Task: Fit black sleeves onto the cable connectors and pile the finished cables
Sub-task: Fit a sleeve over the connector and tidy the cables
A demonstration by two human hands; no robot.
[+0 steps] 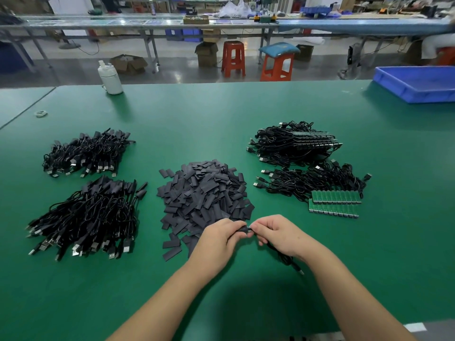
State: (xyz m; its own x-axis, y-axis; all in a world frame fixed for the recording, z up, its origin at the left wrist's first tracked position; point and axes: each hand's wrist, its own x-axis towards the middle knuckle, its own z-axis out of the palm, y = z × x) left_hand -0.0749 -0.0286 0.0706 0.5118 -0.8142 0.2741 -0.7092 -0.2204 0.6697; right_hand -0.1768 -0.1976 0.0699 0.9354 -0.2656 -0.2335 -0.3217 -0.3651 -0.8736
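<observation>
My left hand (219, 238) and right hand (278, 236) are pinching a limp, light cable (283, 257) by its connector, easing on a soft black sleeve (242, 229).

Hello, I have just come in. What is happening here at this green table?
A person is fitting a black sleeve onto a cable: the left hand holds the sleeve, the right hand pinches the cable's end against it. Loose sleeves are heaped in the middle of the table. Two piles of sleeved cables lie on the left; cables with bare green boards wait on the right.
</observation>
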